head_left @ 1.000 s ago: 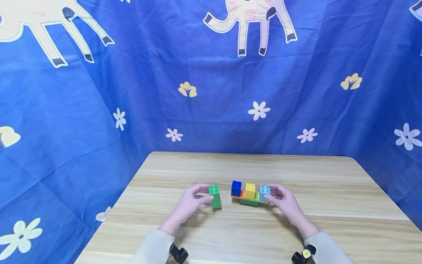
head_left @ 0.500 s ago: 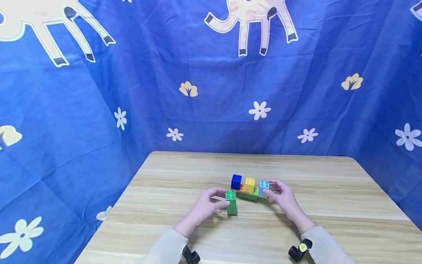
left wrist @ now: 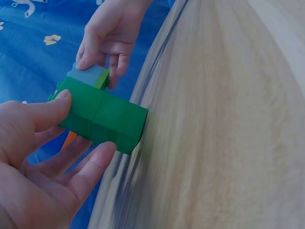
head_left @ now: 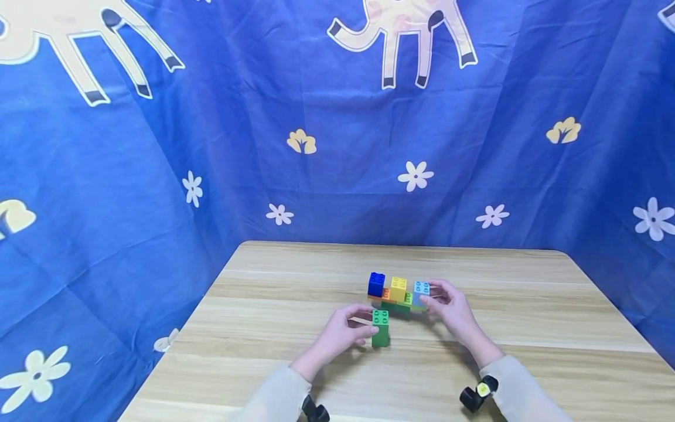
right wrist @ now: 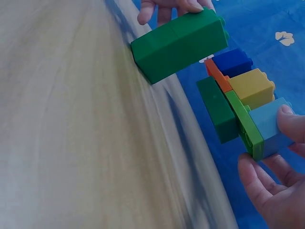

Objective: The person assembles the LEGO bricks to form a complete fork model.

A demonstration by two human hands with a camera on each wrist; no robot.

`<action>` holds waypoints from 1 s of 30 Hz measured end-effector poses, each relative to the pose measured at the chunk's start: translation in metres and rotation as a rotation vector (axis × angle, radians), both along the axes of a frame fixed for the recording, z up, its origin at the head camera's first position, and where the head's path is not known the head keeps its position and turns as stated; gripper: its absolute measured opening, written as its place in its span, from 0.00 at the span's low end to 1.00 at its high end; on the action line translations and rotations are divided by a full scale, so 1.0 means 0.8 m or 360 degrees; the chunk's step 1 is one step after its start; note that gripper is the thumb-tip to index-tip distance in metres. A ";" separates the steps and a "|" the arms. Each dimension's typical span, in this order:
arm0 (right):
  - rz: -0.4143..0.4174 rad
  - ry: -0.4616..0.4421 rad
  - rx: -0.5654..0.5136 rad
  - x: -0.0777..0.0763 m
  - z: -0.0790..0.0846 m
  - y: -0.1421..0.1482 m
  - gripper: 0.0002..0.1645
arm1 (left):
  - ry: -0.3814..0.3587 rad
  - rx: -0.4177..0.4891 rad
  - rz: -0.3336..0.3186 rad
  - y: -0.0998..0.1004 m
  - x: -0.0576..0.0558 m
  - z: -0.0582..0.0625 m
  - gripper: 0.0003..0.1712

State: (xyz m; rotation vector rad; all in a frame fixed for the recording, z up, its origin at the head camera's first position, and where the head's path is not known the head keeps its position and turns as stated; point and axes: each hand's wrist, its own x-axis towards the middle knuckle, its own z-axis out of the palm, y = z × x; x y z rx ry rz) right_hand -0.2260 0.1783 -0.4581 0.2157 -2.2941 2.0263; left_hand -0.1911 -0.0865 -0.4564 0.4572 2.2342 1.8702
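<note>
In the head view my left hand (head_left: 340, 334) pinches a tall stack of two green toy bricks (head_left: 380, 329), held upright by its upper part. The seam between the two bricks shows in the left wrist view, with the thumb (left wrist: 57, 107) on one face. My right hand (head_left: 453, 310) grips a built piece by its light blue brick (right wrist: 271, 124). That piece also has a yellow brick (right wrist: 252, 88), a dark blue brick (right wrist: 232, 63), an orange plate (right wrist: 218, 76), a lime green plate (right wrist: 244, 124) and a dark green brick (right wrist: 218, 109) underneath. The green stack stands nearer the person than the built piece.
Both hands work over a wooden table (head_left: 263, 281) with rounded far corners. Behind and beside it hangs a blue printed curtain (head_left: 337, 176). Black wrist cameras (head_left: 477, 395) sit on both sleeves.
My left hand has carried the green stack rightward and slightly toward the person, in front of the built piece. My right hand has shifted the built piece a little away from the person.
</note>
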 end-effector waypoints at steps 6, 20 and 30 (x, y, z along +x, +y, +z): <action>0.0007 0.0041 -0.0004 -0.004 0.004 0.000 0.29 | 0.0001 -0.0010 0.0001 0.001 -0.005 -0.008 0.26; 0.0019 0.0143 -0.0027 0.003 0.029 -0.006 0.26 | 0.0068 0.0075 0.0122 -0.022 -0.007 0.030 0.26; 0.0081 0.0217 -0.0036 0.010 0.043 -0.012 0.25 | 0.0163 0.0154 0.0195 -0.028 -0.005 0.076 0.28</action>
